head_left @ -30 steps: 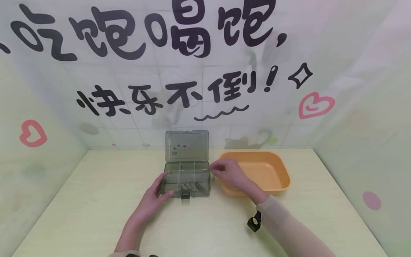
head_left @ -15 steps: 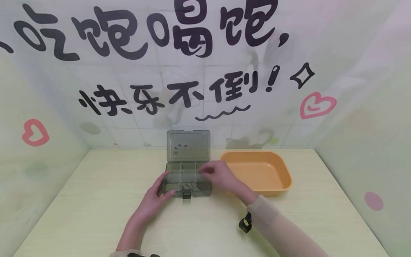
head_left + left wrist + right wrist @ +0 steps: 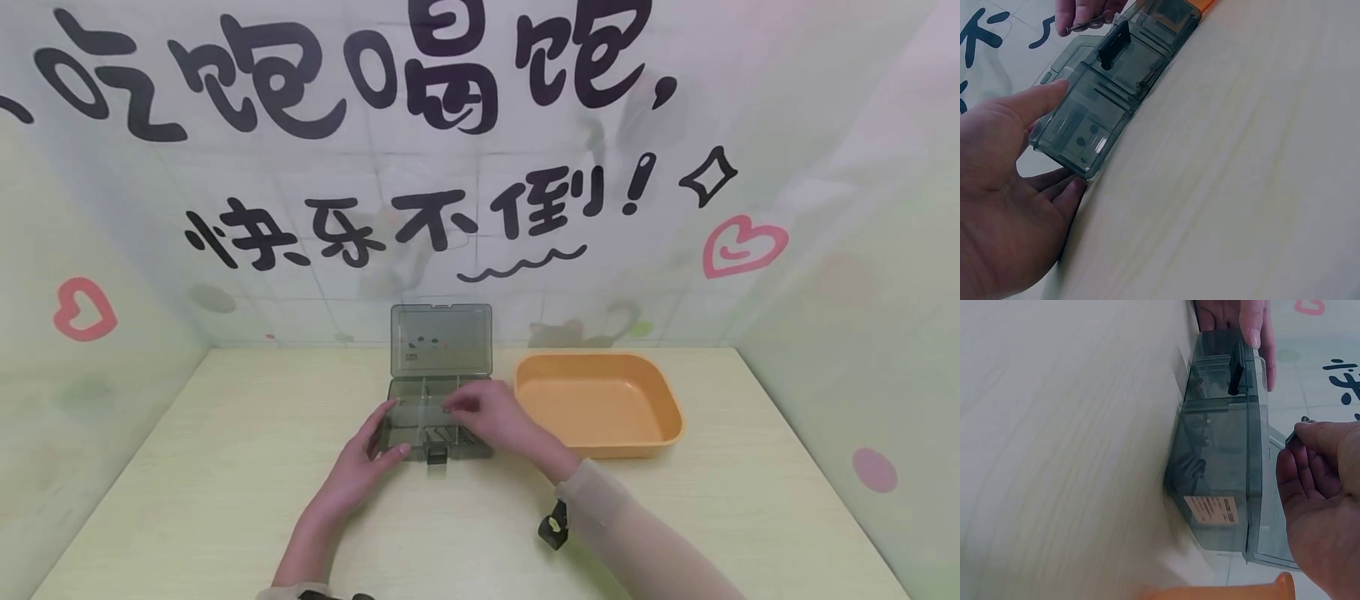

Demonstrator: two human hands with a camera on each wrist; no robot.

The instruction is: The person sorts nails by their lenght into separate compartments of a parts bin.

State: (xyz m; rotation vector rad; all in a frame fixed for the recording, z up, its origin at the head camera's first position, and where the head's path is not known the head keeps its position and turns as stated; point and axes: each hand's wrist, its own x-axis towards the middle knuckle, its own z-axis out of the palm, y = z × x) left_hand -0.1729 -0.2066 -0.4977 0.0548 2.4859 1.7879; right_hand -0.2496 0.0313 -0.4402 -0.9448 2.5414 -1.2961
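A translucent grey compartment box point(image 3: 405, 414) stands on the table with its lid point(image 3: 441, 333) raised at the back. Thin dark metal pieces point(image 3: 440, 435), apparently screws, lie in its front compartments. My left hand point(image 3: 352, 477) holds the box's left end, thumb at the front rim and fingers around the side. Over the box, my right hand point(image 3: 491, 414) pinches a small metal piece between thumb and fingers. That metal piece point(image 3: 1087, 25) looks like a screw in the left wrist view. In the right wrist view only the dark tip of the piece point(image 3: 1294, 432) shows.
An orange plastic basin point(image 3: 600, 451) stands just right of the box, near the back wall. Pale wood-grain table surface point(image 3: 450, 533) stretches in front of both. Printed white sheets point(image 3: 330, 325) enclose the back and sides.
My right hand has moved left, from beside the basin's left rim to over the box's middle, still pinching the small piece. My left hand keeps its hold on the box.
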